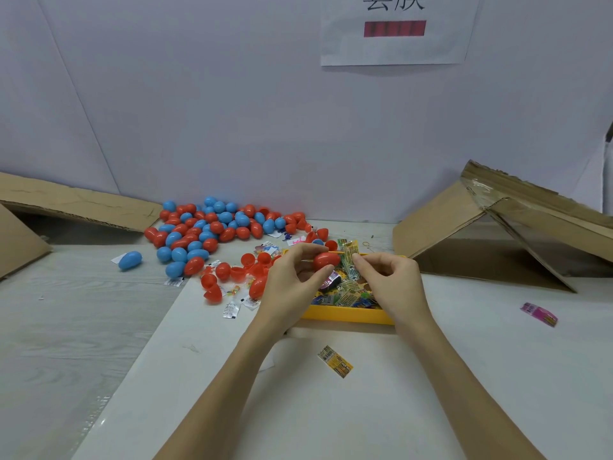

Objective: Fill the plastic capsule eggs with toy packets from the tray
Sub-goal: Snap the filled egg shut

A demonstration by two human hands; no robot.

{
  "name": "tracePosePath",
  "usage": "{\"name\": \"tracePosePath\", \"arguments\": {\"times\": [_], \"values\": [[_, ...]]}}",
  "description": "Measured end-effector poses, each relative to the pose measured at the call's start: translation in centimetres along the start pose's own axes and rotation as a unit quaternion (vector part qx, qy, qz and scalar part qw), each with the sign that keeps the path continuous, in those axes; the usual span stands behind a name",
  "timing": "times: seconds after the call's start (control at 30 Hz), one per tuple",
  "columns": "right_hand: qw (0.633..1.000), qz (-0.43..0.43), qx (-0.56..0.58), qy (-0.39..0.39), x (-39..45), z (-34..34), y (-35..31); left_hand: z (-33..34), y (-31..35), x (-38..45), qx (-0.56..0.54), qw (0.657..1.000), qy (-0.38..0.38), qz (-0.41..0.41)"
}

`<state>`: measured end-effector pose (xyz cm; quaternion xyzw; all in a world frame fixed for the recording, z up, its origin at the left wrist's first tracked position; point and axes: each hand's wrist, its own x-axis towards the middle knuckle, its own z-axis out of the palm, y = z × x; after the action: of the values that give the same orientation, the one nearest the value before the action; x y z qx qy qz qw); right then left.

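My left hand [295, 277] grips a red capsule egg [326, 260] above the yellow tray [348, 315]. My right hand [388, 277] pinches a green-yellow toy packet [351, 260] right beside the egg's right end. The tray holds several mixed toy packets, partly hidden by both hands. A heap of red and blue closed eggs [212, 227] lies at the back left. Open red egg halves [232, 272] are scattered just left of the tray.
A single blue egg [130, 259] lies apart on the left. One yellow packet [335, 361] lies on the table in front of the tray, and a pink packet [539, 314] to the right. Cardboard flaps [464, 227] stand right and left [73, 204]. Small clear packets [232, 308] sit near the halves.
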<state>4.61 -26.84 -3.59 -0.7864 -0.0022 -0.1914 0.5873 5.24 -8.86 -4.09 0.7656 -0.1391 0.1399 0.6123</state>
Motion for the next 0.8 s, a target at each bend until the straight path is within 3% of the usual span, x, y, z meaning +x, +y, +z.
{"name": "tracePosePath", "arguments": {"times": [0.37,0.5,0.63,0.8], "values": [[0.976,-0.096,-0.195,-0.024,-0.5,0.0,-0.1,0.1,-0.1,-0.3,0.117,0.992,0.019,0.034],[0.977,-0.105,-0.185,-0.003,-0.4,-0.1,-0.5,0.1,0.5,-0.4,0.083,0.996,-0.003,0.019],[0.985,-0.082,-0.143,-0.044,-0.6,-0.2,-0.6,0.2,1.0,-0.4,0.017,0.998,-0.066,0.006],[0.994,-0.026,-0.075,-0.078,-0.2,-0.1,-0.4,0.2,0.7,-0.3,0.014,0.999,-0.046,-0.007]]}}
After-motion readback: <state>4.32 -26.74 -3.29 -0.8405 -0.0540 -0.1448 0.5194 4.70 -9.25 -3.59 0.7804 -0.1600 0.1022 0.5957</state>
